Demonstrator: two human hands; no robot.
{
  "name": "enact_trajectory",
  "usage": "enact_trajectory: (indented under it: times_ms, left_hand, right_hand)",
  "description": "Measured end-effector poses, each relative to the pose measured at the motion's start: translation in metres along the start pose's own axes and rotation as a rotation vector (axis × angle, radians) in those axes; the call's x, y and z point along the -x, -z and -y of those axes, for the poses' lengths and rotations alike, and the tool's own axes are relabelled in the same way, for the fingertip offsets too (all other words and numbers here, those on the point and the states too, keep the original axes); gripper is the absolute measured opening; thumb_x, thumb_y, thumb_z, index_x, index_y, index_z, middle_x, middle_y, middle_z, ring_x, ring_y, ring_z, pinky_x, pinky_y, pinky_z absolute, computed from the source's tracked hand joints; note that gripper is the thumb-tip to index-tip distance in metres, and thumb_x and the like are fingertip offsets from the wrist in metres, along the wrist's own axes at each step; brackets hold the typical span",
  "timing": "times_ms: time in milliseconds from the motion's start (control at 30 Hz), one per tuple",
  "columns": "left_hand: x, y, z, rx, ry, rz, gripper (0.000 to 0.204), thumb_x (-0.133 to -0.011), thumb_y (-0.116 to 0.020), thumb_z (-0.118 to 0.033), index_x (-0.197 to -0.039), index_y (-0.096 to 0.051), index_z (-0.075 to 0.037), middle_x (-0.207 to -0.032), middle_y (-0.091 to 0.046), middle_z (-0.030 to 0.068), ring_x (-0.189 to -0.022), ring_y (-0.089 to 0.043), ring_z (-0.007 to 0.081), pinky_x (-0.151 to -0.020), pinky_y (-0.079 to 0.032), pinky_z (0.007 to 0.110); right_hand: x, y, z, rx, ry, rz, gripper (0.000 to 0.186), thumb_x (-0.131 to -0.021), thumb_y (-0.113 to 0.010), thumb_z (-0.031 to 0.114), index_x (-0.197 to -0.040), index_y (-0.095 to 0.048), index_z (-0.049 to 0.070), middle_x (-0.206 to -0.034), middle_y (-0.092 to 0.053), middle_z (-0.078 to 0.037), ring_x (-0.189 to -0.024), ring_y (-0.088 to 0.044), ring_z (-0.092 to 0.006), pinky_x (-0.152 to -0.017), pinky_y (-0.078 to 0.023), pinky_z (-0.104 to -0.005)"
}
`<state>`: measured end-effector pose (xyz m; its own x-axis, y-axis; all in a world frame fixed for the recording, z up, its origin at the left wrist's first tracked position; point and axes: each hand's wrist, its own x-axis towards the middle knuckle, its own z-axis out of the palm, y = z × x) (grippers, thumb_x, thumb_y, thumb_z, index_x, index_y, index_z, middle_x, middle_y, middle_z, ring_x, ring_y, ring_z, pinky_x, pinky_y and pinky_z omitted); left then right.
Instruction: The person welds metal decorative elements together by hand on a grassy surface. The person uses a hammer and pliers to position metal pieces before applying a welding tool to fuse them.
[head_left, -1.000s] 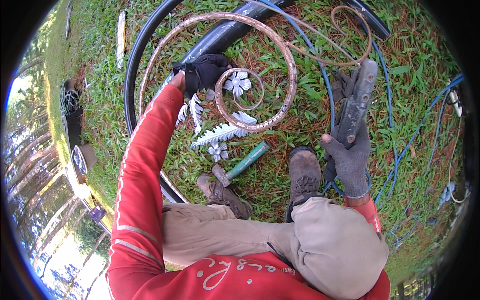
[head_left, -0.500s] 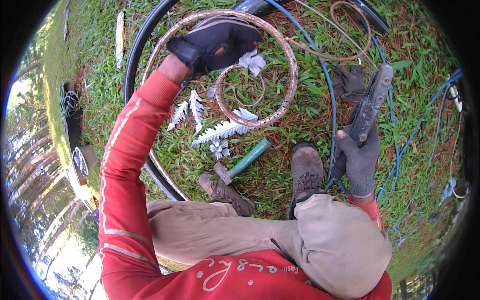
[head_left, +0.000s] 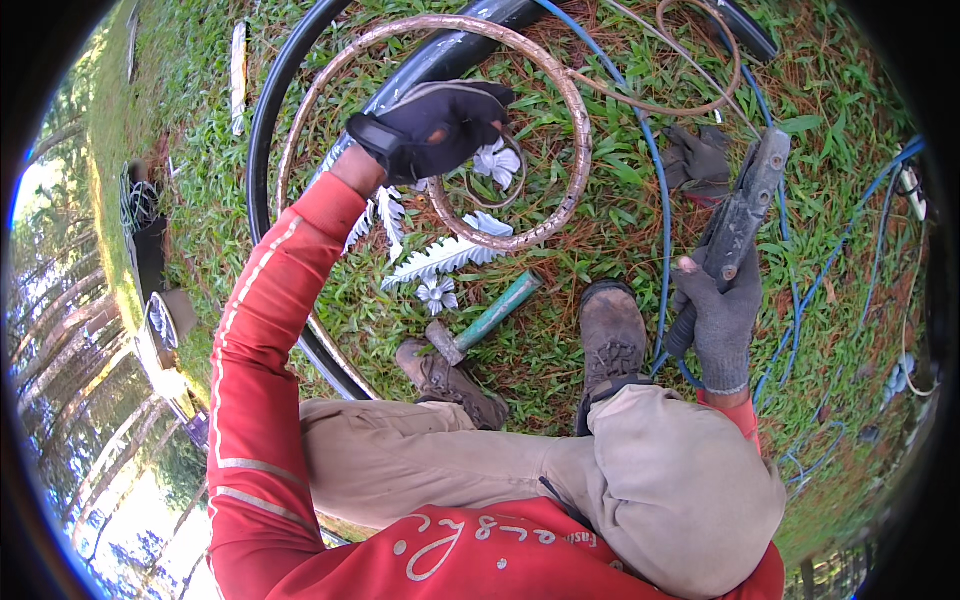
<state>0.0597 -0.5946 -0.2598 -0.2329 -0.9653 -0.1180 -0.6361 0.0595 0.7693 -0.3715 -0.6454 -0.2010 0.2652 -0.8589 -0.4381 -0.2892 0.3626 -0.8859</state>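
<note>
My left hand (head_left: 435,132), in a black glove, hovers over a spiral metal scroll (head_left: 580,150) with its fingers curled on a silver metal flower (head_left: 495,163). The flower is within the coil; the glove hides part of its grip. At the right, my right hand (head_left: 725,325), in a grey glove, is closed around a dark welding electrode holder (head_left: 750,205). A thin rod (head_left: 680,60) runs up and left from the holder's tip. Below the scroll lie a silver leaf ornament (head_left: 445,262), smaller leaves (head_left: 390,220) and a second flower (head_left: 436,294).
A hammer (head_left: 495,318) with a green handle lies by my boots (head_left: 612,335). A black curved tube (head_left: 262,130) rings the scroll, and a thick dark pipe (head_left: 430,65) crosses behind. Blue cables (head_left: 662,200) and a dark glove (head_left: 695,160) rest on the grass.
My left hand has come down toward me, and the flower has moved down with it, into the coil. My right hand and the electrode holder have barely moved.
</note>
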Motion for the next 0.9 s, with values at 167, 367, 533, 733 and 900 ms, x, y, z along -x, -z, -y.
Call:
enact_trajectory:
  times_ms: [167, 367, 533, 733, 900]
  left_hand:
    - [-0.012, 0.027, 0.002, 0.047, 0.282, -0.299, 0.019, -0.111, -0.072, -0.018, -0.12, -0.081, -0.005, -0.105, -0.082, 0.0026, -0.096, -0.075, 0.01, -0.092, -0.061, 0.031]
    - [-0.043, 0.045, 0.035, -0.146, 0.495, 0.236, 0.025, -0.106, -0.073, -0.02, -0.119, -0.083, -0.001, -0.114, -0.086, 0.0112, -0.098, -0.08, 0.0182, -0.091, -0.064, 0.036]
    - [-0.023, 0.009, 0.113, 1.232, 0.786, 0.047, 0.029, -0.105, -0.073, -0.017, -0.131, -0.08, -0.004, -0.121, -0.084, 0.0104, -0.1, -0.08, 0.0204, -0.091, -0.065, 0.038]
    - [-0.049, 0.012, 0.116, 0.664, 0.566, 0.316, 0.031, -0.103, -0.076, -0.016, -0.131, -0.079, -0.004, -0.12, -0.083, 0.0115, -0.101, -0.08, 0.0237, -0.092, -0.065, 0.039]
    - [-0.074, 0.007, 0.116, 0.317, 0.412, 0.421, 0.033, -0.1, -0.078, -0.015, -0.132, -0.078, -0.005, -0.119, -0.082, 0.0124, -0.102, -0.08, 0.0264, -0.093, -0.065, 0.04]
  right_hand:
    - [0.002, 0.003, -0.001, -0.007, -0.029, -0.042, 0.035, -0.096, -0.085, 0.001, -0.12, -0.059, 0.004, -0.085, -0.068, -0.003, -0.061, -0.064, -0.011, -0.053, -0.051, -0.0278]
    - [0.006, 0.006, 0.002, 0.019, -0.054, -0.078, 0.037, -0.095, -0.085, 0.0, -0.122, -0.06, 0.003, -0.087, -0.068, -0.003, -0.065, -0.065, -0.0106, -0.057, -0.052, -0.0283]
    - [0.027, 0.025, 0.008, 0.032, -0.067, -0.099, 0.037, -0.094, -0.084, -0.001, -0.122, -0.059, 0.003, -0.088, -0.066, -0.003, -0.068, -0.064, -0.01, -0.059, -0.052, -0.0285]
    - [0.064, 0.069, -0.007, 0.171, -0.004, -0.156, 0.043, -0.089, -0.084, -0.004, -0.124, -0.061, 0.003, -0.085, -0.062, 0.001, -0.071, -0.055, -0.008, -0.064, -0.047, -0.0276]
    - [0.085, 0.086, -0.005, 0.28, -0.084, -0.232, 0.044, -0.086, -0.084, -0.005, -0.124, -0.062, 0.003, -0.088, -0.064, 0.0, -0.075, -0.057, -0.0082, -0.066, -0.048, -0.0282]
